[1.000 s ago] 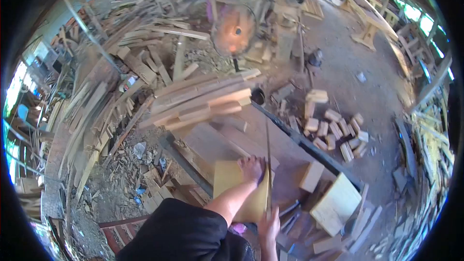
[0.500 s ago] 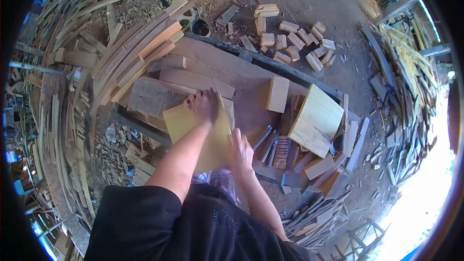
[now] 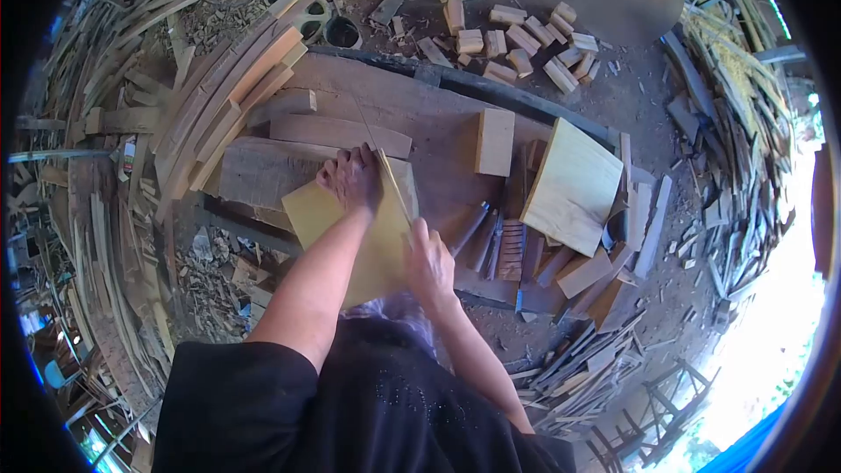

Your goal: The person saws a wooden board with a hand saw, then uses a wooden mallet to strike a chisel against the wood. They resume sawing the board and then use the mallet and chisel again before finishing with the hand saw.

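My left hand (image 3: 353, 179) presses on the upper part of a yellowish wooden board (image 3: 368, 254), its fingers bent over the far edge. My right hand (image 3: 431, 261) is closed around the handle end of a thin saw; the handle itself is mostly hidden. The saw's narrow blade (image 3: 402, 196) runs up and away along the board's right side, close beside my left hand. Under the board's far end lies a thick grey wooden block (image 3: 272, 177) on the workbench (image 3: 447, 136).
Curved planks (image 3: 236, 92) are stacked at the bench's left end. To the right are an upright block (image 3: 495, 142), a pale board (image 3: 574, 188) and several tools (image 3: 477, 232). Small cut blocks (image 3: 526, 39) lie on the floor beyond the bench.
The whole view has shifted, so the bench and its contents appear slightly higher and further left. My left hand stays on the board and my right hand keeps hold of the saw.
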The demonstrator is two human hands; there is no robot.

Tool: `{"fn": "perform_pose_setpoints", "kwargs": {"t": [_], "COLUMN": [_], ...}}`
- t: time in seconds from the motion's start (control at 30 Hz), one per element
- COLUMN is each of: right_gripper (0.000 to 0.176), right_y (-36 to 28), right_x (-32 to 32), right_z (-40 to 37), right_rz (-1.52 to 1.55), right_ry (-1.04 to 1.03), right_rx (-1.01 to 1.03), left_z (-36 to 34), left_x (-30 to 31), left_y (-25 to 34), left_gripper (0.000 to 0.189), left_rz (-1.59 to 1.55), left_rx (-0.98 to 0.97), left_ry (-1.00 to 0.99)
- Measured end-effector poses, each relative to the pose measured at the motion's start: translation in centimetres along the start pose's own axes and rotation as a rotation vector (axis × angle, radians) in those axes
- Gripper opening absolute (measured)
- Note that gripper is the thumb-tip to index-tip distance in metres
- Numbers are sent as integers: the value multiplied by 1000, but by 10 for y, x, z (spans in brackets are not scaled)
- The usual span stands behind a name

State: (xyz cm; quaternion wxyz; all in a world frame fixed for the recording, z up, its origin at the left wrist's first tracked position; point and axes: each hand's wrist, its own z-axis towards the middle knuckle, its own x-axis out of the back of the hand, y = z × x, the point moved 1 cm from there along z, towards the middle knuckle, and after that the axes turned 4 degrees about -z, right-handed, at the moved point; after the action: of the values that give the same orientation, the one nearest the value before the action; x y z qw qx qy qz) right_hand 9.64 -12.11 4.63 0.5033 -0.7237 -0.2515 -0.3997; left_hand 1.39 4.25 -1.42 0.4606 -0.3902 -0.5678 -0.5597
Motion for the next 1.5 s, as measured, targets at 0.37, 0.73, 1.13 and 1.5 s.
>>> {"fn": "perform_pose_setpoints", "kwargs": {"t": [0.37, 0.73, 1.13, 1.5], "right_gripper": [29, 31, 30, 31], "right_y": [24, 23, 29, 30], "right_x": [4, 29, 49, 40], "right_z": [-42, -99, -129, -119], "right_rz": [57, -3, -4, 24], "right_ry": [135, 78, -31, 6], "right_rx": [75, -34, -114, -61], "left_z": [4, 3, 2, 1], "left_x": [3, 6, 1, 8], "left_y": [4, 4, 0, 5], "left_gripper": [39, 42, 38, 39], "left_rz": [50, -10, 23, 4], "left_rx": [-4, -16, -51, -46], "left_ry": [-17, -70, -36, -39]}}
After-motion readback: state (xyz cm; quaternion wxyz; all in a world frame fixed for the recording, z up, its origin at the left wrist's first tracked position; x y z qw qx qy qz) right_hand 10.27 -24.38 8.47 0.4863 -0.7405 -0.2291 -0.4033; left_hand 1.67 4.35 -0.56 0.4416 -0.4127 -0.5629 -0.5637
